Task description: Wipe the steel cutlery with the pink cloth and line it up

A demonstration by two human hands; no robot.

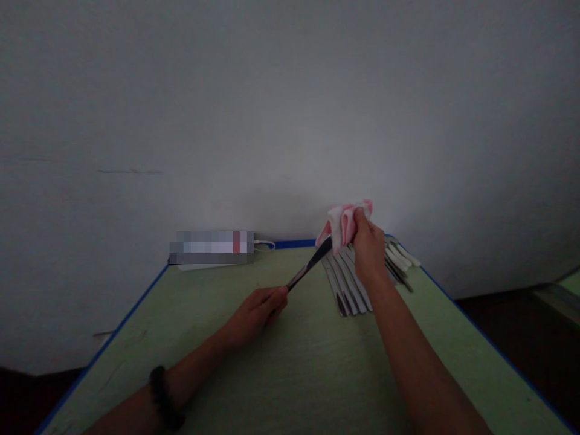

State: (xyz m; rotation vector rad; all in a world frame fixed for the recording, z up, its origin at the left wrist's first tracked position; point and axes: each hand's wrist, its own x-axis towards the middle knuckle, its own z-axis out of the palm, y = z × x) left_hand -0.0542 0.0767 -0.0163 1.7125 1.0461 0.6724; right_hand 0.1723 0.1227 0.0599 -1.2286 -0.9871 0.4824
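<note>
My left hand (261,308) is closed around the handle of a metal table knife (312,261), which slants up and to the right. In my right hand (369,248) is a bunched pink and white cloth (342,223), pinched between thumb and fingers. The cloth meets the far end of the knife's blade and hides its tip. Beneath and beside my right hand, several more metal knives (347,278) lie side by side on the green table, partly covered by the hand and forearm.
The green table (217,374) has blue edging and stands against a grey wall (281,121). At its back left sits a blurred-out box-like object (211,248) with a white cable (267,244). More cutlery (401,257), some pale-handled, lies at the back right.
</note>
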